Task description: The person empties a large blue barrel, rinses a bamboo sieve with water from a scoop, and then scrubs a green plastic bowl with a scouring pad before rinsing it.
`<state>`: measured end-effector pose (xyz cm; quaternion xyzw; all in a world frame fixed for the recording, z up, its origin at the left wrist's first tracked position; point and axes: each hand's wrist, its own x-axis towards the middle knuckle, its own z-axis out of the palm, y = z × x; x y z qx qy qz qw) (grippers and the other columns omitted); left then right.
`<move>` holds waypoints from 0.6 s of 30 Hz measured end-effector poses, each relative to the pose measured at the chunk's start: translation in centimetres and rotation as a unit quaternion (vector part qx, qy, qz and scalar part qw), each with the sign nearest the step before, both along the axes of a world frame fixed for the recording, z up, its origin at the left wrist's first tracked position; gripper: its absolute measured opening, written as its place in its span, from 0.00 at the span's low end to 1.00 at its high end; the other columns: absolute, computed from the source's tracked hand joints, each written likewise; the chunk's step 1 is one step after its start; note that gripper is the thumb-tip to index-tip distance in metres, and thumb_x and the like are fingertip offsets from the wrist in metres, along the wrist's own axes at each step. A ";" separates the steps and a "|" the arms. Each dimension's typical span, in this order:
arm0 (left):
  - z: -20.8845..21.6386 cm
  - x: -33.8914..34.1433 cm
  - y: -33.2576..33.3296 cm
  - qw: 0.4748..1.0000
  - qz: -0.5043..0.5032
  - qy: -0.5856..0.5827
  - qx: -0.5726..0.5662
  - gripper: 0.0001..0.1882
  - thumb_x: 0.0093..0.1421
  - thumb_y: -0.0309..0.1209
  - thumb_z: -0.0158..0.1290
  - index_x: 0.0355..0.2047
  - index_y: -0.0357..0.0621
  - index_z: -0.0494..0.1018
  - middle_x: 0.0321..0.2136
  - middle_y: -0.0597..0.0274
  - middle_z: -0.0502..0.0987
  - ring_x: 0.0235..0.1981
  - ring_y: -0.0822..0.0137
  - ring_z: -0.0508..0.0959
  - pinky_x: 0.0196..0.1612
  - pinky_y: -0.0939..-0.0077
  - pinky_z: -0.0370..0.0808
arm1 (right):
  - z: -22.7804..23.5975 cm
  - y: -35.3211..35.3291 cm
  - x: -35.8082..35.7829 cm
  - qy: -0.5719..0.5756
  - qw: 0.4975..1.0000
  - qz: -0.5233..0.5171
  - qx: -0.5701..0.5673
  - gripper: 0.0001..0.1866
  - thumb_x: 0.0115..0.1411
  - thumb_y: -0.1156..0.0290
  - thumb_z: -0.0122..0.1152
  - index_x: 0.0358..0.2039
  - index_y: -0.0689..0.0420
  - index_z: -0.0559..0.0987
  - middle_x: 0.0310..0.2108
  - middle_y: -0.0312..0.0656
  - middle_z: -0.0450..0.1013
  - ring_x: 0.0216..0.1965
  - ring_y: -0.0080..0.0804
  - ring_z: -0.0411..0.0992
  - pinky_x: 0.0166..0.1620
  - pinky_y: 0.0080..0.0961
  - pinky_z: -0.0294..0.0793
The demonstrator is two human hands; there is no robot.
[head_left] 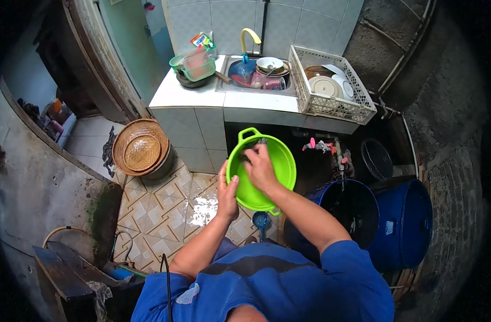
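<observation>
A bright green plastic basin point(280, 161) with loop handles is held tilted in front of me, its inside facing up toward me. My left hand point(227, 192) grips its left rim, thumb on the near side and fingers mostly hidden behind the wall. Inside the basin, my right hand point(259, 167) presses a dark scouring pad point(262, 141) against the far left part of the inner wall. The fingers are curled over the pad, so only bits of it show. Below the basin, a blue dipper point(261, 219) is on the patterned tile floor.
Ahead is a white counter point(186, 95) with a sink point(222, 85) full of dishes and a dish crate point(336, 110). Water runs from a tap point(342, 161) into a blue barrel point(363, 196), beside another barrel point(412, 225). Woven trays point(140, 153) rest on a pot at left.
</observation>
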<state>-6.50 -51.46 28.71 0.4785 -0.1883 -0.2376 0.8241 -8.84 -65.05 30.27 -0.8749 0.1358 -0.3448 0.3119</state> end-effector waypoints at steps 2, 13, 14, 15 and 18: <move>-0.9 0.6 -0.3 1.000 0.008 0.013 -0.011 0.27 0.66 0.36 0.45 0.63 0.44 0.53 0.58 0.55 0.61 0.59 0.63 0.63 0.62 0.68 0.59 | 0.3 2.4 -0.7 0.058 0.993 0.082 0.060 0.15 0.48 0.77 0.63 0.39 0.60 0.76 0.42 0.51 0.68 0.43 0.51 0.69 0.48 0.38 0.71; 1.6 2.0 1.3 0.996 0.000 0.060 -0.073 0.30 0.62 0.30 0.45 0.64 0.43 0.52 0.58 0.54 0.62 0.57 0.62 0.66 0.59 0.69 0.63 | 0.6 -0.8 -2.3 0.269 0.941 0.048 -0.199 0.08 0.50 0.75 0.57 0.33 0.56 0.77 0.38 0.46 0.68 0.40 0.50 0.69 0.41 0.40 0.75; 1.5 1.9 1.4 0.997 0.012 0.047 -0.062 0.30 0.62 0.30 0.45 0.64 0.44 0.52 0.58 0.54 0.62 0.57 0.62 0.66 0.60 0.69 0.62 | 0.2 0.1 -2.6 0.254 0.949 0.115 -0.149 0.08 0.50 0.75 0.57 0.33 0.55 0.77 0.37 0.47 0.68 0.40 0.50 0.69 0.41 0.40 0.75; 1.2 1.8 1.1 0.998 0.022 0.035 -0.052 0.30 0.62 0.30 0.45 0.64 0.44 0.52 0.58 0.54 0.62 0.57 0.62 0.65 0.60 0.69 0.62 | -0.3 1.0 -3.0 0.239 0.949 0.178 -0.099 0.09 0.50 0.76 0.57 0.34 0.55 0.77 0.37 0.47 0.68 0.40 0.51 0.69 0.41 0.41 0.75; -1.5 1.0 0.2 0.995 0.012 0.072 -0.068 0.30 0.62 0.30 0.45 0.64 0.43 0.52 0.58 0.55 0.62 0.58 0.62 0.64 0.61 0.68 0.59 | -0.9 2.4 -1.6 0.102 0.967 0.231 -0.035 0.11 0.49 0.78 0.56 0.35 0.55 0.76 0.38 0.49 0.67 0.41 0.52 0.69 0.42 0.44 0.73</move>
